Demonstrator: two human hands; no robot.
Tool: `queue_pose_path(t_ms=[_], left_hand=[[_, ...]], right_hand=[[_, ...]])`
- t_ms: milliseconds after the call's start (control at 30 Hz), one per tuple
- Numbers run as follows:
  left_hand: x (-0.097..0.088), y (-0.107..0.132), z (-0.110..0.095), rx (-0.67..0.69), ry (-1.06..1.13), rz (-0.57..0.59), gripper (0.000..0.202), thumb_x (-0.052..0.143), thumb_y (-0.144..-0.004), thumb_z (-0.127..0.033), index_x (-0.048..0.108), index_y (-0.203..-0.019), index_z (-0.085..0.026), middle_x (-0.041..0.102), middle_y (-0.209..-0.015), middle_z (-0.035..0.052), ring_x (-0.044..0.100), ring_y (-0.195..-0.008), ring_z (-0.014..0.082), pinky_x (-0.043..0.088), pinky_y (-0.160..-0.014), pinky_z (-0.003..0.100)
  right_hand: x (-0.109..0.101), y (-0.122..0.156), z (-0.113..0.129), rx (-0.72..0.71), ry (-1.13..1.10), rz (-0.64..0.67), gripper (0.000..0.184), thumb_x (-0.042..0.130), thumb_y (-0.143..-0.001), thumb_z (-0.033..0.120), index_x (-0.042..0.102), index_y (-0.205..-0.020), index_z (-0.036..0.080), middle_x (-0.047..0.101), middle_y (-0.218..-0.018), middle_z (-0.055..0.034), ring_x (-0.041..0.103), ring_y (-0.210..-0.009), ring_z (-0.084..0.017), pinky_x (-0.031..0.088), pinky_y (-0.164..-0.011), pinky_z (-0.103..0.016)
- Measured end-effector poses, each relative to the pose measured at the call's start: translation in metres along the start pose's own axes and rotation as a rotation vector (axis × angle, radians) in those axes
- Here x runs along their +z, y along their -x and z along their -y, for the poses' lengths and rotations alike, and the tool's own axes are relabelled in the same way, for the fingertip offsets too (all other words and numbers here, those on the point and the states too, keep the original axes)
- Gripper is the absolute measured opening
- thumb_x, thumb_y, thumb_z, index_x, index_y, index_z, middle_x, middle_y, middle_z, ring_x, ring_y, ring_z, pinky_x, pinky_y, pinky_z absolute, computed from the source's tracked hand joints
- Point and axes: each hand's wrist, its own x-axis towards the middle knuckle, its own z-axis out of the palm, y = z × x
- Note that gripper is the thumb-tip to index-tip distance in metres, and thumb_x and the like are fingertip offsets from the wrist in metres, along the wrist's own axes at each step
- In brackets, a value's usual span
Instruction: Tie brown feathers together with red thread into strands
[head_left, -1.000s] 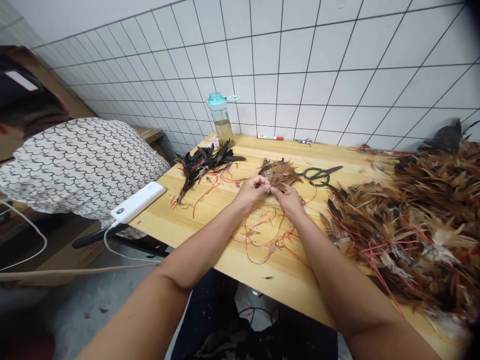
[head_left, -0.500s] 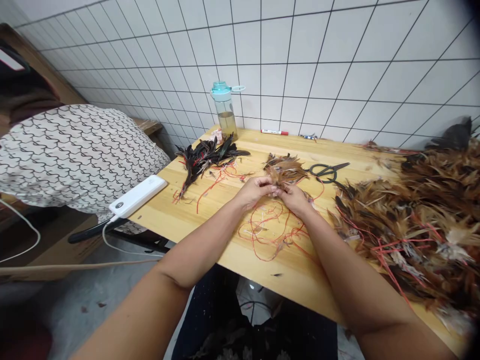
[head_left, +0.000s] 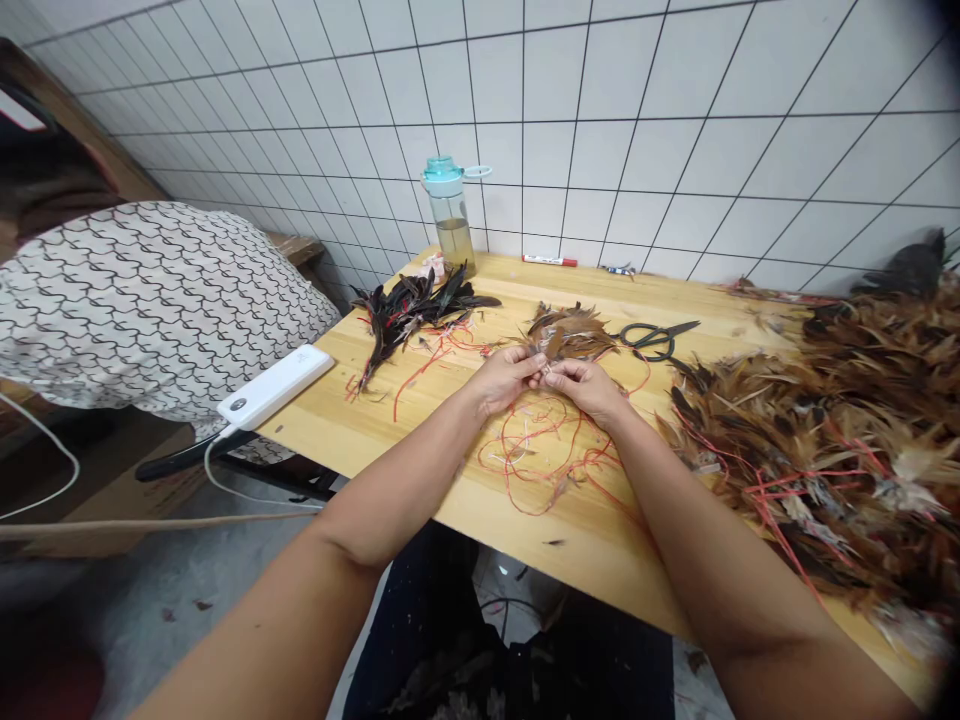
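Observation:
My left hand [head_left: 504, 376] and my right hand [head_left: 586, 385] meet over the middle of the wooden table [head_left: 390, 420]. Both pinch the base of a small bundle of brown feathers [head_left: 568, 332] that fans away from me. Under my hands lies a tangle of red thread [head_left: 547, 455]. A large heap of brown feathers [head_left: 832, 430] with red thread in it covers the table's right side.
A pile of dark feathers [head_left: 409, 305] lies at the left, black scissors [head_left: 654, 337] just beyond the bundle, a water bottle [head_left: 448, 215] and a red marker [head_left: 550, 261] by the tiled wall. A white power bank [head_left: 276, 386] sits on the left edge. Another person in a patterned top [head_left: 150, 300] is at the left.
My hands stayed together on the brown feather bundle, fingers shifting slightly. The camera view tilted up and a little left.

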Motion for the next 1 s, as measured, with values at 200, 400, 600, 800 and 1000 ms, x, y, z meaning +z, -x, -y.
queue_pose_path(t_ms=[200, 400, 600, 800, 1000], left_hand=[[0.0025, 0.0013, -0.0014, -0.066, 0.070, -0.034, 0.038, 0.085, -0.064, -0.035, 0.057, -0.068, -0.010, 0.055, -0.057, -0.0019, 0.051, -0.054, 0.0047, 0.036, -0.052, 0.019], [0.0025, 0.0015, 0.0010, -0.056, 0.086, -0.026, 0.040, 0.086, -0.061, -0.037, 0.057, -0.067, -0.010, 0.055, -0.056, -0.0024, 0.049, -0.052, 0.0037, 0.036, -0.052, 0.018], [0.0046, 0.0030, 0.0029, -0.054, 0.046, 0.004, 0.043, 0.088, -0.056, -0.040, 0.059, -0.067, -0.010, 0.058, -0.056, -0.0019, 0.051, -0.052, 0.0046, 0.038, -0.054, 0.019], [0.0039, 0.0024, 0.0017, -0.022, -0.012, 0.005, 0.045, 0.087, -0.056, -0.043, 0.059, -0.068, -0.009, 0.058, -0.055, -0.0015, 0.051, -0.051, 0.0048, 0.037, -0.053, 0.020], [0.0026, 0.0010, 0.0026, 0.008, 0.001, -0.071, 0.043, 0.088, -0.055, -0.040, 0.062, -0.070, -0.009, 0.062, -0.062, -0.0003, 0.054, -0.056, 0.0060, 0.039, -0.058, 0.021]], right_hand=[[-0.0011, 0.0002, 0.0017, 0.008, 0.007, -0.007, 0.032, 0.072, -0.068, 0.048, 0.071, -0.077, 0.017, 0.074, -0.082, -0.0051, 0.065, -0.077, -0.017, 0.049, -0.078, -0.032], [0.0001, 0.0017, 0.0050, -0.016, 0.002, 0.016, 0.031, 0.072, -0.068, 0.047, 0.071, -0.075, 0.017, 0.074, -0.080, -0.0042, 0.064, -0.077, -0.017, 0.049, -0.078, -0.031], [0.0021, 0.0010, -0.0010, -0.058, 0.002, -0.008, 0.032, 0.068, -0.072, 0.049, 0.068, -0.069, 0.017, 0.070, -0.074, -0.0038, 0.063, -0.073, -0.016, 0.049, -0.076, -0.031], [0.0040, 0.0014, 0.0000, -0.094, 0.091, -0.015, 0.032, 0.063, -0.078, 0.049, 0.068, -0.070, 0.018, 0.071, -0.077, -0.0045, 0.063, -0.075, -0.016, 0.049, -0.077, -0.031], [0.0020, 0.0018, 0.0030, -0.036, 0.026, -0.063, 0.033, 0.065, -0.075, 0.052, 0.069, -0.077, 0.019, 0.071, -0.078, -0.0029, 0.062, -0.075, -0.016, 0.048, -0.077, -0.030]])
